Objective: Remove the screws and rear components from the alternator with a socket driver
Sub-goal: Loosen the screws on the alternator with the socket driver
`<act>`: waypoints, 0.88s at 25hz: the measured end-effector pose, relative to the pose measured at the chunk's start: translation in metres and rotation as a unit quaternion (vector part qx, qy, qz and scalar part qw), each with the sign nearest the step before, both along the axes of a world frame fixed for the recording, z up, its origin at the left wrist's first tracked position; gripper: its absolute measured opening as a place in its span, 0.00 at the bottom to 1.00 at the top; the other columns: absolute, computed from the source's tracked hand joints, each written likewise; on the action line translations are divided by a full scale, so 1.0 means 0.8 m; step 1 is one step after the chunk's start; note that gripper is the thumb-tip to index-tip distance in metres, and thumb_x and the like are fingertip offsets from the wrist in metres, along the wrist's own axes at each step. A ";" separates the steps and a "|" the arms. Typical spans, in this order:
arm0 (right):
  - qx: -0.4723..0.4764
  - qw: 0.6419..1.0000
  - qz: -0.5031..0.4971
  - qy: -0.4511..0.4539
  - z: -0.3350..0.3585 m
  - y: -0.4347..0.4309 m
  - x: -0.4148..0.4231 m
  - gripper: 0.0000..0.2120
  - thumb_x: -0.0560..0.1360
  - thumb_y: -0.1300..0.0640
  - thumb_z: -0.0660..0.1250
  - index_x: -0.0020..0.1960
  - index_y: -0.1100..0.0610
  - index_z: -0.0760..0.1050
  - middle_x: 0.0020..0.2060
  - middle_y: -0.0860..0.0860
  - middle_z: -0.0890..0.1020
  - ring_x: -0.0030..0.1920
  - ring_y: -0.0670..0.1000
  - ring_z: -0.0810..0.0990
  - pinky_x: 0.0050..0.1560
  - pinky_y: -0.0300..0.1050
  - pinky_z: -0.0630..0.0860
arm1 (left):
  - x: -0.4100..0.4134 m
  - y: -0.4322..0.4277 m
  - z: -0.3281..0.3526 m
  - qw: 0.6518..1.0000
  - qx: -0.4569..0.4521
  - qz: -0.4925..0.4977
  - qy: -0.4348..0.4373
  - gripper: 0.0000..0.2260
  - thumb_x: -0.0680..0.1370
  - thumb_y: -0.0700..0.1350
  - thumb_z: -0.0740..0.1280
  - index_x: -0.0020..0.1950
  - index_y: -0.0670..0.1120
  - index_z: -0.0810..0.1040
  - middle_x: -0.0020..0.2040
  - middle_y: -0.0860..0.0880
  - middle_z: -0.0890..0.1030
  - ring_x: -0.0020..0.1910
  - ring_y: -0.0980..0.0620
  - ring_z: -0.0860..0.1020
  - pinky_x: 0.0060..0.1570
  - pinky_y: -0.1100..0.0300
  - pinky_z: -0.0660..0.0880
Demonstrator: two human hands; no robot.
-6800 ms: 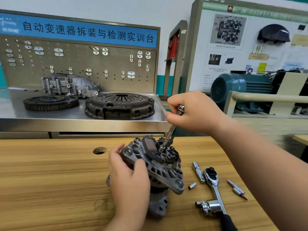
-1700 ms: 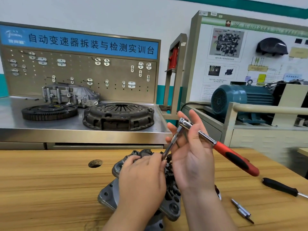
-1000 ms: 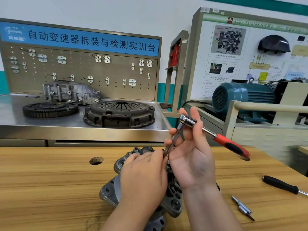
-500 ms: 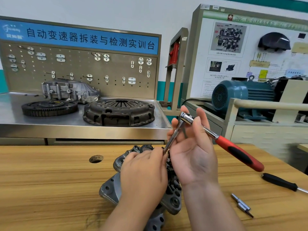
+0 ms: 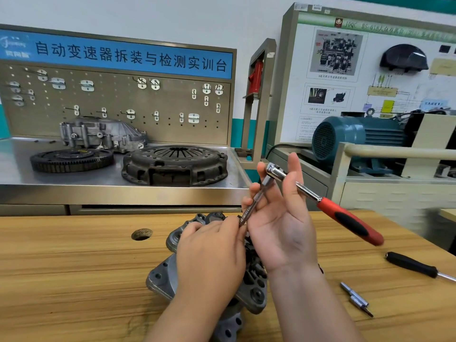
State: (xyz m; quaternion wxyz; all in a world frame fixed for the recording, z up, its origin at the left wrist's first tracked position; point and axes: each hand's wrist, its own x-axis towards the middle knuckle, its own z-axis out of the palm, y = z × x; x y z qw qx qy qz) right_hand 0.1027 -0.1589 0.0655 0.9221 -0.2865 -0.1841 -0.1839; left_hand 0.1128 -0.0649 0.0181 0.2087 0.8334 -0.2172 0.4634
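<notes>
The left hand [image 5: 209, 253] and right hand [image 5: 281, 228] are being shown bare, with forearms [image 5: 308, 312] left uncovered.

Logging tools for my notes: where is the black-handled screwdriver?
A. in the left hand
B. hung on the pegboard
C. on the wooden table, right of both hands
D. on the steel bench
C: the screwdriver lies on the wooden table, right of the right hand, which holds the socket driver.

A grey cast-metal alternator [image 5: 161, 280] sits tilted on a wooden bench [image 5: 74, 280], dark rear parts upward, mostly hidden under the left hand [image 5: 209, 255] gripping it; a chrome socket driver [image 5: 308, 193] with red-and-black handle slants rightward in the air; its thin extension bar, pinched by the right hand [image 5: 281, 228], angles down to the alternator's rear.
</notes>
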 end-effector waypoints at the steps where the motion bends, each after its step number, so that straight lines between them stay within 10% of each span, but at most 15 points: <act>1: -0.005 1.000 -0.002 -0.008 -0.001 -0.001 -0.001 0.13 0.73 0.53 0.63 0.49 0.43 0.84 0.48 0.51 0.84 0.38 0.48 0.79 0.38 0.42 0.74 | 0.000 0.000 0.000 1.000 -0.002 0.002 0.001 0.10 0.76 0.47 0.56 0.35 0.53 0.59 0.23 0.55 0.69 0.23 0.53 0.67 0.32 0.59 0.65; 7: -0.020 0.999 0.039 0.010 -0.001 -0.005 0.000 0.21 0.73 0.47 0.58 0.61 0.52 0.78 0.49 0.49 0.85 0.32 0.47 0.78 0.38 0.40 0.74 | -0.002 0.000 0.000 1.000 0.017 0.003 0.002 0.10 0.77 0.47 0.55 0.35 0.52 0.61 0.24 0.55 0.68 0.24 0.52 0.67 0.32 0.59 0.63; 12: -0.005 0.998 0.061 0.007 -0.002 -0.001 0.001 0.18 0.73 0.46 0.59 0.51 0.52 0.84 0.36 0.52 0.83 0.27 0.48 0.75 0.35 0.40 0.72 | -0.001 0.002 0.000 1.000 0.025 -0.009 0.004 0.07 0.73 0.44 0.55 0.35 0.52 0.61 0.24 0.54 0.70 0.25 0.52 0.69 0.32 0.60 0.64; 22: 0.013 0.998 0.066 0.003 -0.003 -0.004 0.001 0.17 0.73 0.49 0.60 0.55 0.50 0.83 0.50 0.49 0.85 0.32 0.47 0.78 0.35 0.40 0.74 | -0.002 0.001 0.000 0.999 0.030 0.011 0.010 0.11 0.76 0.47 0.54 0.33 0.49 0.67 0.26 0.54 0.72 0.27 0.51 0.73 0.34 0.57 0.65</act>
